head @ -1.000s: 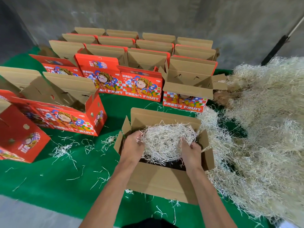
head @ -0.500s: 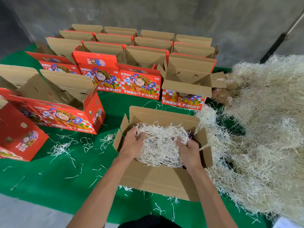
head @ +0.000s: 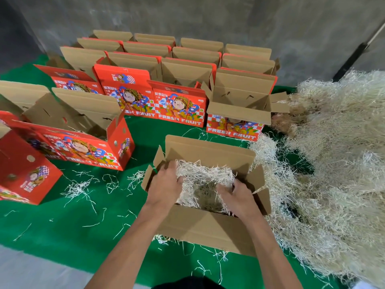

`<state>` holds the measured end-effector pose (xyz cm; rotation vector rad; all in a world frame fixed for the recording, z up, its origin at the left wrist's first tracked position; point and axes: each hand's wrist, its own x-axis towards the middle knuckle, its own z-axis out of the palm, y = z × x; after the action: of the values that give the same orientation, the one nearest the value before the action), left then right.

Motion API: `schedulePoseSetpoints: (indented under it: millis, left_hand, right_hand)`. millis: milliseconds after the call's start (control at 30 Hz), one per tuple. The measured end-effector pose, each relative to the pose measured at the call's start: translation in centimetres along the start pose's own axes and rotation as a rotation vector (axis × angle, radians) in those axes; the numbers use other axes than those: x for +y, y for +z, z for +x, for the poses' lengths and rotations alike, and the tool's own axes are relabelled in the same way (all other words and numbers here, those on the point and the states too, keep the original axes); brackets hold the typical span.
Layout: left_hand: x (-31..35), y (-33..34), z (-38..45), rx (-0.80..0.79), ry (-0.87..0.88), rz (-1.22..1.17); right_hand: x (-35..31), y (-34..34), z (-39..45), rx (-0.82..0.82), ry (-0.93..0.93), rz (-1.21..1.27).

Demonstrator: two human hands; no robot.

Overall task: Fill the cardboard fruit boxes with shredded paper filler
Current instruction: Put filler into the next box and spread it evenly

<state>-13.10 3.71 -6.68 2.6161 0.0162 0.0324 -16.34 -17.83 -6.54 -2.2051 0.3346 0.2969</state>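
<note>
An open plain cardboard fruit box [head: 208, 230] stands on the green cloth right in front of me. A wad of pale shredded paper [head: 205, 177] lies low inside it. My left hand [head: 166, 185] is at the wad's left side, its fingers curled down into the paper. At the right side my right hand [head: 237, 198] lies with spread fingers pressing on the paper. A big heap of shredded paper [head: 337, 163] covers the floor to the right of the box.
Several open red "FRESH FRUIT" boxes [head: 179, 105] stand in rows behind, and more red boxes [head: 83, 147] stand at the left. Loose paper strands [head: 83, 184] litter the green cloth [head: 62, 226]. A grey wall rises behind, and a dark pole [head: 354, 57] leans at the upper right.
Both hands have pushed the wad of shredded paper down from above the rim to deep inside the box. The right hand's fingers have flattened onto it.
</note>
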Motion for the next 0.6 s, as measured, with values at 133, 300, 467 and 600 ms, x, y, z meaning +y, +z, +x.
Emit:
schedulePoseSetpoints:
  millis: [133, 300, 467, 600]
  left_hand:
    - [0.2, -1.4, -0.2, 0.033, 0.054, 0.087]
    - [0.0, -1.9, 0.8, -0.151, 0.024, 0.116]
    - [1.7, -0.6, 4.1, -0.685, 0.197, 0.196]
    - [3.6, 2.9, 5.9, -0.922, 0.227, 0.505]
  right_hand:
    - [-0.5, -0.9, 0.1, -0.01, 0.018, -0.149]
    - [-1.7, -2.9, 0.8, -0.045, -0.008, -0.391]
    - [-4.8, -2.9, 3.1, -0.283, -0.205, -0.563]
    - [-5.4, 0.9, 5.0, -0.433, -0.214, -0.777]
